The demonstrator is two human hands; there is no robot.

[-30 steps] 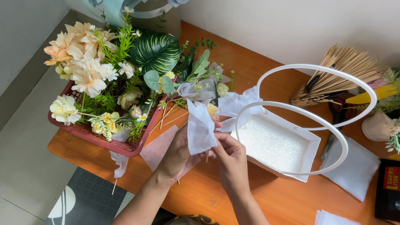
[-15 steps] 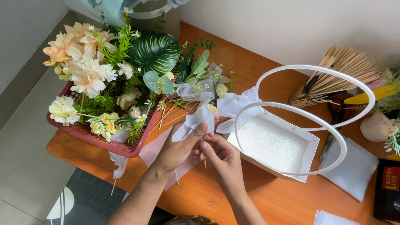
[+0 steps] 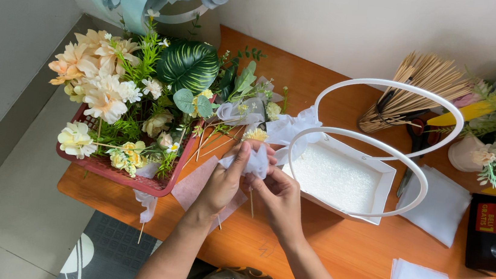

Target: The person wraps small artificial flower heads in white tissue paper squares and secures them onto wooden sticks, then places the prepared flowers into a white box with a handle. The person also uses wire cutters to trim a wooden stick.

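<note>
- The white tissue wrap [image 3: 256, 158] sits bunched at the fingertips of both hands — left hand [image 3: 224, 183] at its 7 o'clock, right hand [image 3: 279, 197] at 5 o'clock, fingers of both pinched on it.
- Its thin wooden stick [image 3: 251, 203] runs down toward 6 o'clock, between the palms.
- Both hands are equally near.
- Below lies the orange worktop [image 3: 334, 251]: red flower basket [image 3: 129, 173] at 9 o'clock, white handled box [image 3: 341, 179] at 3 o'clock — both close by.

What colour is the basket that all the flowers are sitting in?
The flower basket is red, seen best in the head view, at its front rim.
</note>
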